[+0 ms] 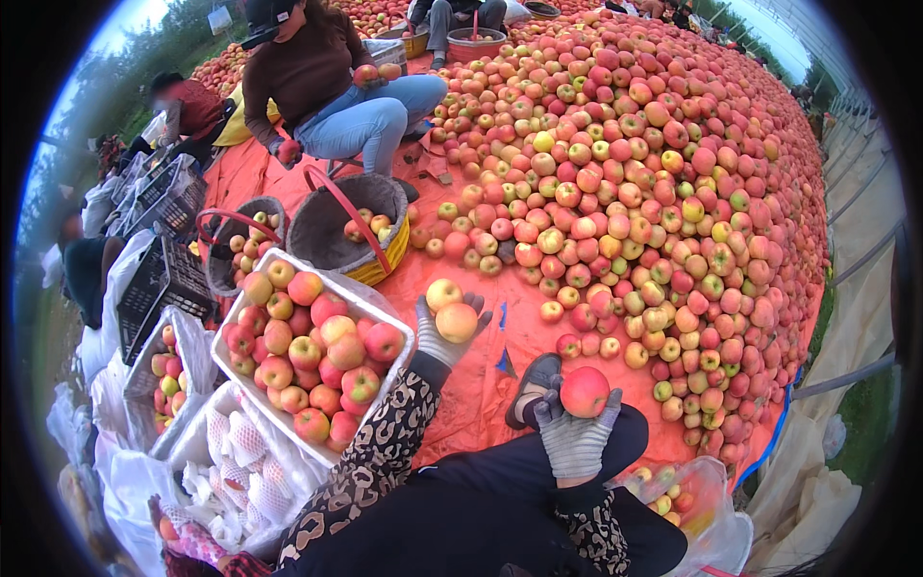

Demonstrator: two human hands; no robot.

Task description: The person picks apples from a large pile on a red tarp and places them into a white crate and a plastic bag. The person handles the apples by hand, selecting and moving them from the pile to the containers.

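Observation:
Two yellowish apples (450,310) rest in my left hand (445,339), which wears a striped grey glove. This hand is just right of a white foam crate (317,360) heaped with red and yellow-red apples. In my right hand (579,436), also gloved, lies one large red apple (585,391), held over my bent leg. Ahead and to the right rises a big pile of apples (634,187), with loose ones at its near edge. All of it lies on an orange-red tarp (469,425).
Two handled baskets (389,263) with some apples stand beyond the crate. A second foam crate (249,469) holds foam-net-wrapped fruit. Black plastic crates (155,296) line the left. A clear bag of apples (696,498) sits by my right knee. Across sits a co-worker (328,94) holding apples.

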